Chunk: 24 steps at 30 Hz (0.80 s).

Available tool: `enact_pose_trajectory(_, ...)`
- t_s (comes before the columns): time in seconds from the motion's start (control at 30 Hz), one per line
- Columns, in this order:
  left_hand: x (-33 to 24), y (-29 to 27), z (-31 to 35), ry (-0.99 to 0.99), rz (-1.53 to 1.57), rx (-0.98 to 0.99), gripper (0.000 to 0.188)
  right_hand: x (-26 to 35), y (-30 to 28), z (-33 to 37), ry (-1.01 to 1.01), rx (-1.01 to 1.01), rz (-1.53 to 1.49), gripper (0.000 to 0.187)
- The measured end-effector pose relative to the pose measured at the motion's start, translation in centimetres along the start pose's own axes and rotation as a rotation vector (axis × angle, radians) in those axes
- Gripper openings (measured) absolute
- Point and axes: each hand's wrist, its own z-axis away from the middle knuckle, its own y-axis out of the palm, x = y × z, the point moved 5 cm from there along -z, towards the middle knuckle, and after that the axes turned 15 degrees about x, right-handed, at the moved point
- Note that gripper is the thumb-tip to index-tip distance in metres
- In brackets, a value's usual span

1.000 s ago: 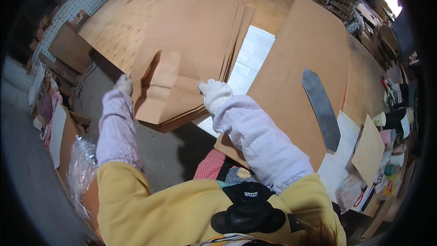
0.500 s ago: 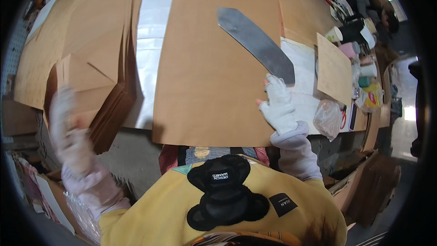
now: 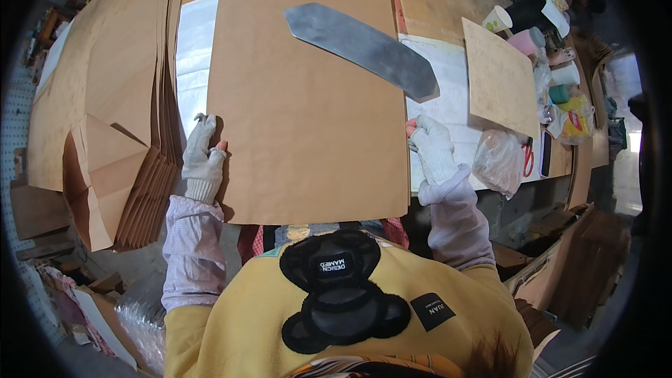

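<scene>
Table: pale wood, laid with paper and white sheets, small goods crowding its far right.
Paper: a broad brown sheet (image 3: 308,140), flat on the table (image 3: 444,0) right in front of the person, near edge toward the body.
Left hand: white glove with bare fingertips, fingers bent; the hand (image 3: 205,156) is at the paper's left edge. Cannot tell whether it pinches that edge.
Right hand: gloved likewise, fingers partly curled; the hand (image 3: 430,147) is at the paper's right edge. Cannot tell whether it grips.
Plate: grey, long, pointed at the ends; the plate (image 3: 360,49) lies aslant on the paper, its right end past the edge.
Stack: folded brown bags (image 3: 105,175), left of the paper, jutting over the table's near edge.
Right side: a thin board (image 3: 500,84), then a clear bag (image 3: 498,161) near red handles (image 3: 528,157); beyond, a pink cup (image 3: 526,40).
</scene>
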Motion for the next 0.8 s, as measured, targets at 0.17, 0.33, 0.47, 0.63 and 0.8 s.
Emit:
enact_pose_trajectory(0.17,-1.2,-0.2,-0.7,-0.038,-0.117,-0.016,0.06,-0.1,0.5,0.5,-0.026,-0.057,0.005,0.02)
enact_pose_trajectory(0.33,-5.5,-1.7,-1.2,0.252,-0.423,0.2,0.05,0.8,2.2,1.7,-0.618,-0.156,0.922,0.021)
enact_pose_trajectory(0.47,-7.5,-5.2,-0.8,0.053,-0.463,0.537,0.063,-0.9,1.8,0.1,-0.456,0.213,0.836,0.019)
enact_pose_trajectory(0.63,-5.5,-5.8,-2.7,-0.55,-0.285,0.691,0.016,-0.7,-0.8,-1.9,-0.069,0.031,0.342,0.032)
enact_pose_trajectory(0.8,-2.9,-2.0,-3.2,-0.667,0.079,0.145,0.02,-0.2,0.8,-2.6,0.046,-0.071,0.555,0.033)
